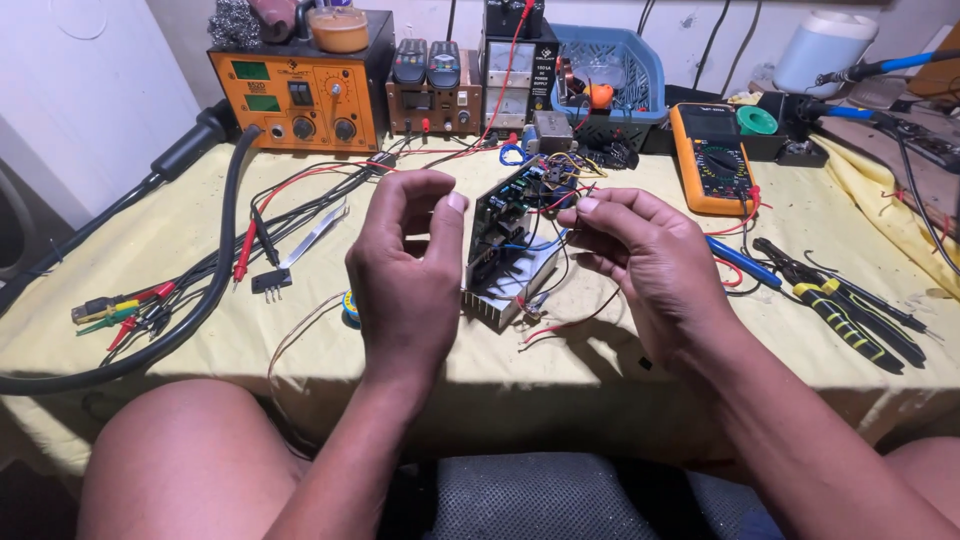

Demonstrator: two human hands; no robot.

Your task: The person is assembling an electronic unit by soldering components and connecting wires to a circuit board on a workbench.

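Observation:
A green circuit board (510, 225) on a ribbed metal heat sink (497, 303) stands tilted on edge at the table's middle, with red, blue and black wires trailing from it. My left hand (405, 265) is just left of the board, thumb and forefinger curled close together near its top edge; whether they pinch anything is unclear. My right hand (640, 255) sits to the right, fingertips touching thin wires at the board's upper right side.
An orange soldering station (300, 95), a small power supply (432, 95), a blue basket (605, 75) and an orange multimeter (708, 155) line the back. Yellow-handled pliers (845, 310) lie right. Thick black hose and test leads (190, 290) lie left on the yellow cloth (300, 350).

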